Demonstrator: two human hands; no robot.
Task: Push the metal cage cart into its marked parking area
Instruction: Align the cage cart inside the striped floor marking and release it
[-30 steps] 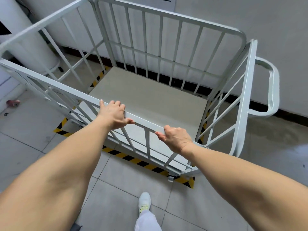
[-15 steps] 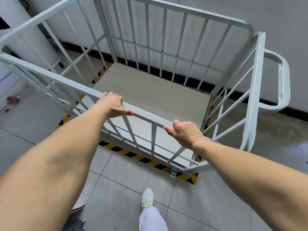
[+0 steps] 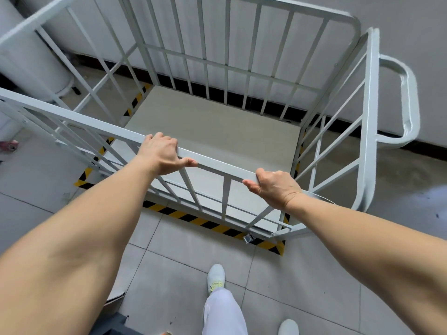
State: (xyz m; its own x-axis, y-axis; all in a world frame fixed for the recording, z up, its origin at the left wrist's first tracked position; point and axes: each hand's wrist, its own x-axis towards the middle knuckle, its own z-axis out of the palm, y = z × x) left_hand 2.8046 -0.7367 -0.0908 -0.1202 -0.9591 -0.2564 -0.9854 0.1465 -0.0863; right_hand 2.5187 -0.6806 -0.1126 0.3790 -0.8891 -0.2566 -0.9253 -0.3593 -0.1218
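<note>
The white metal cage cart (image 3: 370, 112) stands in front of me against the grey wall, its flat pale floor bare. My left hand (image 3: 160, 152) and my right hand (image 3: 274, 187) both grip the near top rail, about a forearm's width apart. Yellow-and-black striped floor tape (image 3: 203, 222) marks the parking area; its near line runs just under the cart's near edge, with a corner at the lower right and strips showing at the left side. A small caster (image 3: 249, 238) sits on the near tape line.
The grey wall (image 3: 411, 32) with a black baseboard lies right behind the cart. A white cylindrical object (image 3: 29, 64) stands at the left. The cart's push handle (image 3: 408, 100) sticks out to the right. My white shoes (image 3: 216, 276) are on the tiled floor below.
The cart and my hands have drawn nearer to the wall and the view has closed in. Both hands keep their grip on the rail.
</note>
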